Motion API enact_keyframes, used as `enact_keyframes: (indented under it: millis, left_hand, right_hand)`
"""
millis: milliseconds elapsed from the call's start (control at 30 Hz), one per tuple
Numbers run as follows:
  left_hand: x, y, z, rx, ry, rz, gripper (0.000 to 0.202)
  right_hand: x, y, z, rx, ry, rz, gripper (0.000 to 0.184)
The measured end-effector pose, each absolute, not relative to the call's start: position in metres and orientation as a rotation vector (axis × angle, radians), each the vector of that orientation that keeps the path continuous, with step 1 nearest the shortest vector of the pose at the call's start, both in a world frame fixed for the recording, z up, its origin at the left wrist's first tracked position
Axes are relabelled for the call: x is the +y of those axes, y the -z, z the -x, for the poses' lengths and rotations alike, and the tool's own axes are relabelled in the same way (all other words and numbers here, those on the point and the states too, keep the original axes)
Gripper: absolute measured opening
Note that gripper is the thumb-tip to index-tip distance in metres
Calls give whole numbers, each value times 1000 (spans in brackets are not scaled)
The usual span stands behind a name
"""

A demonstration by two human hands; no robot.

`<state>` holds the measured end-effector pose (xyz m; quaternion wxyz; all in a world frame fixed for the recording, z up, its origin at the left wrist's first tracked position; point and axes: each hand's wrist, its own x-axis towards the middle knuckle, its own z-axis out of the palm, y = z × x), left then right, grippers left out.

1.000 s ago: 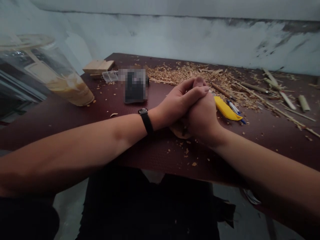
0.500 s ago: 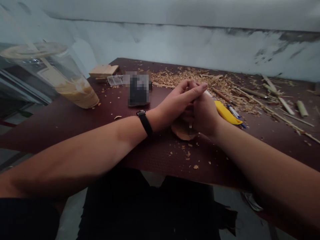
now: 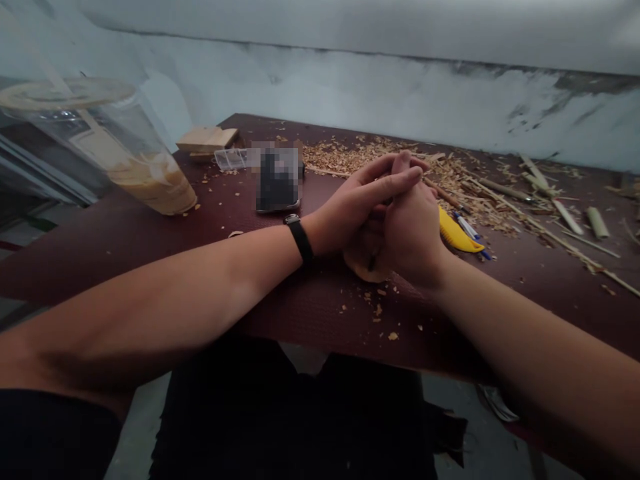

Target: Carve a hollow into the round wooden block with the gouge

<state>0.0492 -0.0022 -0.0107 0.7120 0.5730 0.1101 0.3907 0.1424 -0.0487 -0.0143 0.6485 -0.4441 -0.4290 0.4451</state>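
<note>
My right hand is closed in a fist at the middle of the dark red table. My left hand, with a black band on its wrist, lies wrapped over it, fingers pressed across the knuckles. Under both hands sits a small pale wooden piece. A thin tool held by the right fist points down at the wood and is almost wholly hidden. Small chips lie on the table just in front of the wood.
A yellow utility knife and a pen lie right of the hands. Wood shavings and bamboo sticks cover the back right. A plastic cup of brown drink, a dark phone-like object, a clear box and a wood block stand at left.
The clasped hands rocked slightly over the wooden piece. Half a second ago a metal tool tip showed under the right fist; it is now covered again.
</note>
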Motion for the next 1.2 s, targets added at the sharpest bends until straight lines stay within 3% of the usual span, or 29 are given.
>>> enact_keyframes:
  millis: [233, 367, 533, 667, 900, 1067, 1200]
  left_hand:
    - [-3, 14, -47, 199, -1000, -1447, 21]
    - [-2, 19, -45, 180, -1084, -1530, 25]
    - [1, 22, -44, 244, -1105, -1511, 15]
    - [0, 22, -40, 332, -1132, -1516, 21]
    - [-5, 21, -37, 369, -1187, -1478, 34]
    - [-7, 19, -43, 389, -1091, -1452, 21]
    - [-7, 19, -53, 398, -1074, -1405, 24]
  right_hand:
    - [-61, 9, -141, -957, -879, 1025, 51]
    - [-65, 8, -139, -1086, -788, 961, 44]
    - [-60, 14, -139, -985, -1027, 1040, 47]
    - [-56, 13, -142, -969, -1232, 1044, 44]
    - [-54, 14, -144, -980, -1307, 1038, 45]
    - [-59, 11, -141, -896, -1275, 1003, 47]
    - [-62, 4, -142, -821, -1218, 990, 48]
